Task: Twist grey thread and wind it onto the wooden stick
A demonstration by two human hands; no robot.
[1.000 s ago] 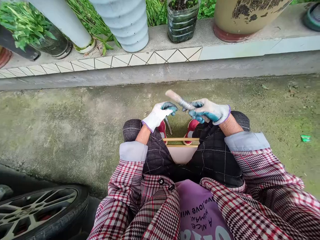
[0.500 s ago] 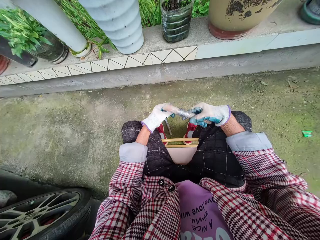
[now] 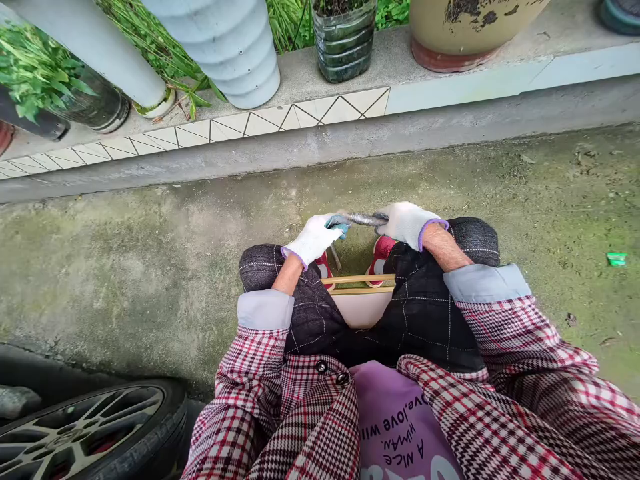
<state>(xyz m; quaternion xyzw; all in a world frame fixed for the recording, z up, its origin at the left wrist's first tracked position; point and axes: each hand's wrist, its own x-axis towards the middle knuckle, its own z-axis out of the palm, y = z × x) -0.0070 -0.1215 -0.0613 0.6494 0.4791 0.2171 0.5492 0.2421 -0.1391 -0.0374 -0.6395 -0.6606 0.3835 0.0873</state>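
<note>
My left hand (image 3: 316, 237), in a white knit glove with a blue-green coated palm, is closed round the left end of a wire-wound stick (image 3: 364, 219). The stick's middle is wrapped in silvery wire or foil; its left part is blurred. My right hand (image 3: 407, 223), gloved the same way, has its fingers wrapped about the right end, which they hide. Both hands are above my knees. Under the left hand, a thin grey metal piece (image 3: 336, 257) shows between my red shoes; part of it is hidden.
A tiled ledge (image 3: 350, 105) runs across the front, bearing a white ribbed pot (image 3: 230, 53), a cut plastic bottle planter (image 3: 345, 43) and a tan pot (image 3: 465, 33). A car wheel (image 3: 90, 427) stands at lower left. Green litter (image 3: 617, 259) lies on the concrete at right.
My right hand has turned: its blue-green fingers showed before, now mostly its white back does. My left hand has shifted slightly down and left. Both hands still hold the stick.
</note>
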